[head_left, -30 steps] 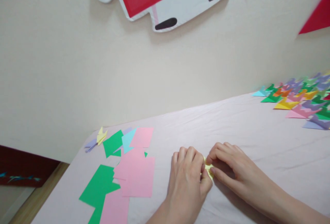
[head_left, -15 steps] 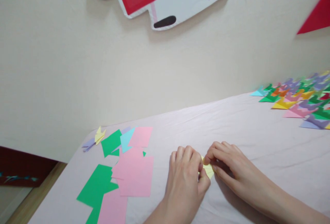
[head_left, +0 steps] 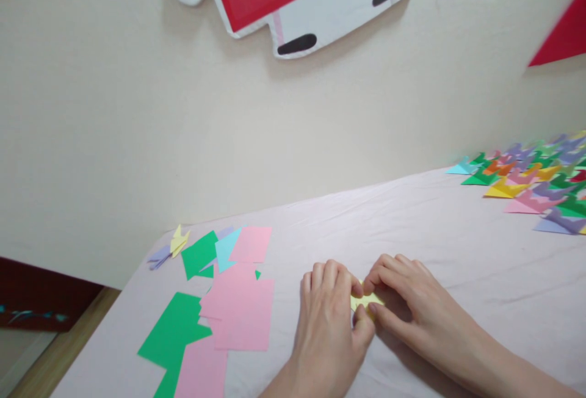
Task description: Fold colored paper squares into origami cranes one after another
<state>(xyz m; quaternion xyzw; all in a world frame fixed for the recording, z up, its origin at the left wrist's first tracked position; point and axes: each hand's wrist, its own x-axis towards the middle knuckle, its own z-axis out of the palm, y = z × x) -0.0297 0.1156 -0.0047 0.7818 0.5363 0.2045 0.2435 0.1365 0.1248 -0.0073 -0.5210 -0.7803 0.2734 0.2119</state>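
- Head view: I am sitting at a table (head_left: 434, 227) covered in a pale pink cloth, pushed against a cream wall (head_left: 137, 111).
- A red-and-white cutout (head_left: 302, 7) is hanging on the wall above, cut off by the top edge, and a red triangle (head_left: 565, 38) is poking in at the upper right.
- At the far left a strip of wooden floor (head_left: 55, 361) and a dark red panel (head_left: 41, 294) are showing below the table edge.
- Flat pink squares (head_left: 242, 315) and green squares (head_left: 174, 331) are lying overlapped at my left, with a light blue one among them.
- Two small folded pieces (head_left: 174, 245), one yellow and one lilac, are resting just beyond them near the table corner.
- A spread of folded pieces in many colours (head_left: 531, 184) is lying far off at my right, along the wall.
- My left hand (head_left: 327, 325) is curling narrow, thumb and fingertips pinching the yellow paper (head_left: 362, 301).
- My right hand (head_left: 407, 303) is pinching the same paper from the other side, fingers bent close together.
- The yellow paper is lying low on the cloth between both hands, mostly hidden by my fingers.
- Against half a second ago, my hands are staying in nearly the same spot, and the yellow paper is showing flatter and a little wider between my fingertips.
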